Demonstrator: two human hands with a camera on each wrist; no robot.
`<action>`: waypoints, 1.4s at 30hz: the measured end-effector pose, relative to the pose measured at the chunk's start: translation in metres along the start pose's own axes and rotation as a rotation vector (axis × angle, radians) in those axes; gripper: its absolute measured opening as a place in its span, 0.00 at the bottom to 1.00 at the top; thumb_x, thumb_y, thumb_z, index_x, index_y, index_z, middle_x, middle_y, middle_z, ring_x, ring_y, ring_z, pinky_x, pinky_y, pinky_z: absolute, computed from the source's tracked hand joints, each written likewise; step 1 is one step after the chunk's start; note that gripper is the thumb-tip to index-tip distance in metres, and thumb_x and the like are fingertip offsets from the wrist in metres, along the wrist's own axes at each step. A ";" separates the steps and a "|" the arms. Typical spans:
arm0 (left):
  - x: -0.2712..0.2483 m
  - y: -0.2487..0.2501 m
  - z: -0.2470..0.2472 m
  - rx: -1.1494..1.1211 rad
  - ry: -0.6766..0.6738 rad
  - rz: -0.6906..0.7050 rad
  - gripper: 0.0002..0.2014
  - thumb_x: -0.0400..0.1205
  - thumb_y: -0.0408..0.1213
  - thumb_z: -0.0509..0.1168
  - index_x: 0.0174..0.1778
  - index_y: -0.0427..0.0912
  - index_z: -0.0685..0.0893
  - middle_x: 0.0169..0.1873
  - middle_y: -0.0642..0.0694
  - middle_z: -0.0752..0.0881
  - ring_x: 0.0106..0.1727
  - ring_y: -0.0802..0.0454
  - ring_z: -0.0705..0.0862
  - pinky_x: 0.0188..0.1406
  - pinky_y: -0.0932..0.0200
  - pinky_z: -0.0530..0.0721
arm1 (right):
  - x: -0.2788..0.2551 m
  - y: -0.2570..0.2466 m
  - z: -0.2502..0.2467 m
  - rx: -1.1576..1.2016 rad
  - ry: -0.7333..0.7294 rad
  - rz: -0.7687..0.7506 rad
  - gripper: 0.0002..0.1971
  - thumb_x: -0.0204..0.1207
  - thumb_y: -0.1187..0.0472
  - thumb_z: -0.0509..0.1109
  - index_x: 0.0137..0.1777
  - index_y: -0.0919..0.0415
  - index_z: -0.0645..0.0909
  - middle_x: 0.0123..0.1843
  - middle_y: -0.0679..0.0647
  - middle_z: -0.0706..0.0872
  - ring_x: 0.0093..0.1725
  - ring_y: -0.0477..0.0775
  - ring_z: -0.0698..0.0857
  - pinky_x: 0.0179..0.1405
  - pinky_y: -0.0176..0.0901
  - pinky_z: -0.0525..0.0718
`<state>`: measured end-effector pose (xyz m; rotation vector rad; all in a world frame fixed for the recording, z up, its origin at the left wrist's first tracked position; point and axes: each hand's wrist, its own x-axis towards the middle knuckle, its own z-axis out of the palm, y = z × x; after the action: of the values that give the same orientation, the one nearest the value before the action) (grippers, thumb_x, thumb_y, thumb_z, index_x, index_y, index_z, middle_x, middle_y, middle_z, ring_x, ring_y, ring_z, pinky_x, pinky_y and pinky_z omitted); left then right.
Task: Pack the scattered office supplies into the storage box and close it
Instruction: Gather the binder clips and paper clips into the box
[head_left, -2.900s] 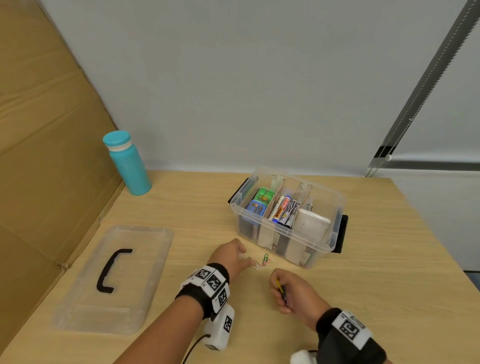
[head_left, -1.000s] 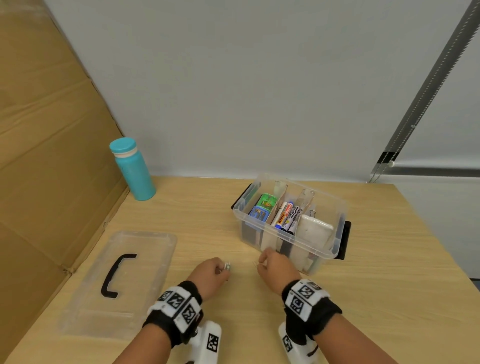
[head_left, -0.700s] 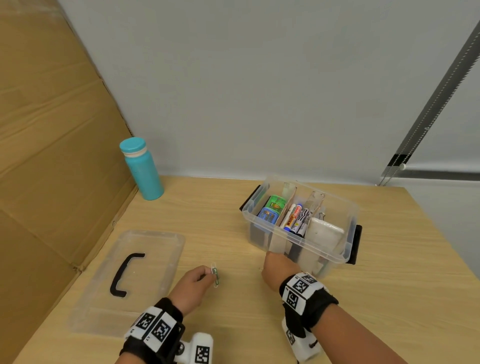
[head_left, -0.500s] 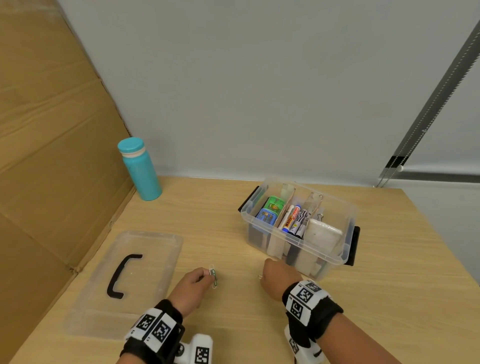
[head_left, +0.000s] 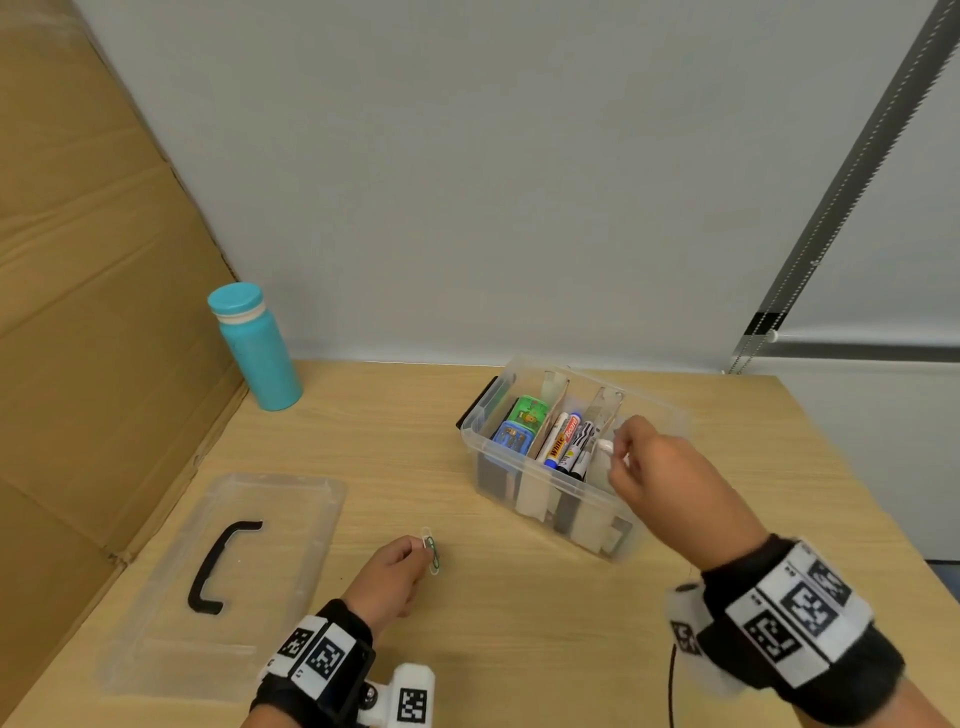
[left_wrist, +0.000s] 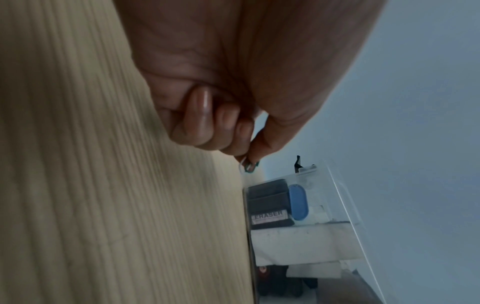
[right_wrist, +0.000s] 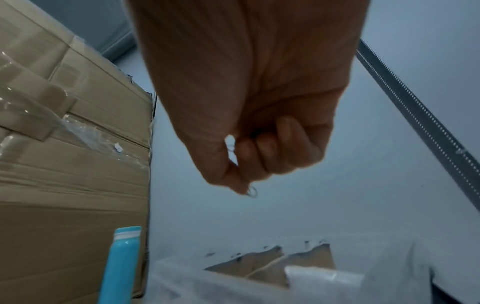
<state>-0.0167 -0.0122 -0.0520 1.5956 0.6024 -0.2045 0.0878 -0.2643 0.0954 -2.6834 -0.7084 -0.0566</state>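
The clear storage box (head_left: 524, 470) stands open on the wooden table, with markers (head_left: 563, 444), green and blue sharpeners and a white item inside. My left hand (head_left: 400, 569) hovers low over the table left of the box and pinches paper clips (head_left: 431, 553), green and white; the wrist view shows the paper clips (left_wrist: 249, 166) at the fingertips. My right hand (head_left: 631, 457) is raised over the box's right compartment and pinches a thin wire paper clip (right_wrist: 252, 192). The clear lid (head_left: 223, 582) with a black handle lies flat at the left.
A teal bottle (head_left: 254, 348) stands at the back left by a tall cardboard wall (head_left: 93, 291). A grey wall runs behind the table. The table's right edge (head_left: 852, 493) lies beyond the box. An eraser (left_wrist: 270, 218) shows through the box's side.
My right hand has lifted from the table in front of the box to above its right compartment, carrying a clip. The left hand has stayed low, still pinching its clips.
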 end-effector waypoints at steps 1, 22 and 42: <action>0.000 0.000 0.001 0.001 -0.003 0.000 0.10 0.86 0.34 0.56 0.40 0.39 0.77 0.20 0.54 0.65 0.20 0.59 0.60 0.16 0.67 0.59 | 0.004 0.005 -0.003 -0.058 -0.037 0.033 0.03 0.82 0.61 0.59 0.46 0.56 0.68 0.28 0.46 0.74 0.25 0.44 0.72 0.22 0.36 0.62; -0.023 -0.002 0.003 0.026 0.032 0.051 0.11 0.86 0.33 0.57 0.38 0.40 0.78 0.20 0.55 0.65 0.19 0.60 0.60 0.17 0.66 0.60 | 0.019 0.052 0.019 0.132 0.020 0.090 0.09 0.82 0.60 0.60 0.56 0.53 0.79 0.53 0.48 0.85 0.39 0.45 0.83 0.37 0.42 0.84; -0.022 0.172 0.174 1.443 0.046 0.612 0.15 0.86 0.31 0.54 0.68 0.36 0.70 0.59 0.38 0.83 0.58 0.41 0.83 0.54 0.51 0.81 | -0.009 0.091 0.089 0.488 0.233 0.114 0.31 0.78 0.36 0.37 0.81 0.38 0.39 0.83 0.30 0.36 0.83 0.35 0.40 0.82 0.45 0.47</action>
<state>0.0878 -0.1869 0.0852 3.0853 -0.1575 -0.1287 0.1194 -0.3102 -0.0194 -2.1980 -0.4279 -0.1442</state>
